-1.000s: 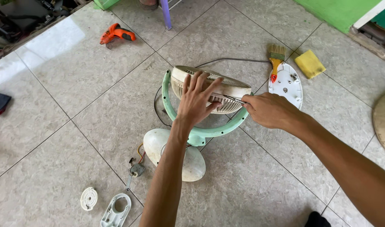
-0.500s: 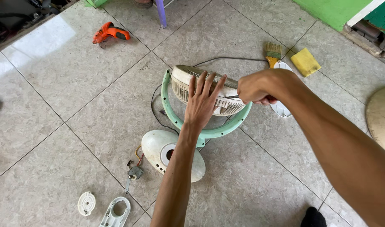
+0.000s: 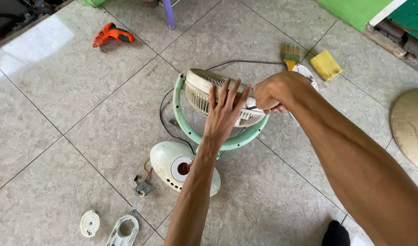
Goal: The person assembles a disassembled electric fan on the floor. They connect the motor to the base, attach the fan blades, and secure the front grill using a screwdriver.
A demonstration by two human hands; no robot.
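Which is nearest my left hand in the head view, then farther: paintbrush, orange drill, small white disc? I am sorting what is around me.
From the left hand flat on the fan:
1. Paintbrush, up and right.
2. Orange drill, far upper left.
3. Small white disc, lower left; about as far as the drill, too close to call.

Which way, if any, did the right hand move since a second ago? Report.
Yes. The right hand rose up-frame, from beside the fan housing toward the paintbrush.

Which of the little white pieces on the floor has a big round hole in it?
The long white bracket at the bottom edge. The round white disc beside it has no big hole.
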